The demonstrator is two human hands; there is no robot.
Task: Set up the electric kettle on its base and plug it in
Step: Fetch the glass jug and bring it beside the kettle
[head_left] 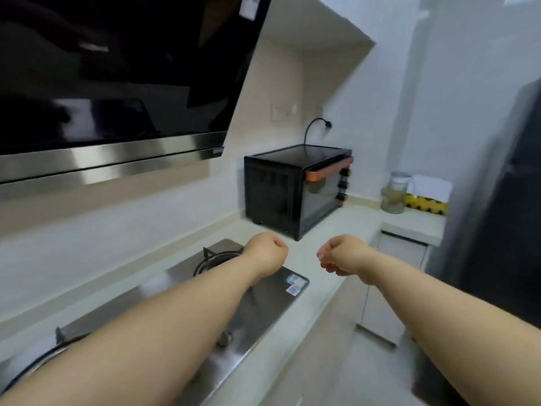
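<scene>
A glass kettle (395, 192) with a white lid and handle stands on the far right stretch of the counter, next to a yellow and white box (429, 197). Its base and cord are not visible. A wall socket plate (283, 111) sits on the back wall above the oven. My left hand (267, 253) is a closed fist held over the right end of the gas hob. My right hand (341, 254) is also a closed fist, hovering over the counter a little to the right. Both hold nothing and are far from the kettle.
A black toaster oven (295, 191) stands in the corner, its black cord (314, 127) plugged into the wall. A steel gas hob (210, 291) lies below my arms, a black range hood (111, 83) hangs above. A dark fridge (503, 215) closes the right side.
</scene>
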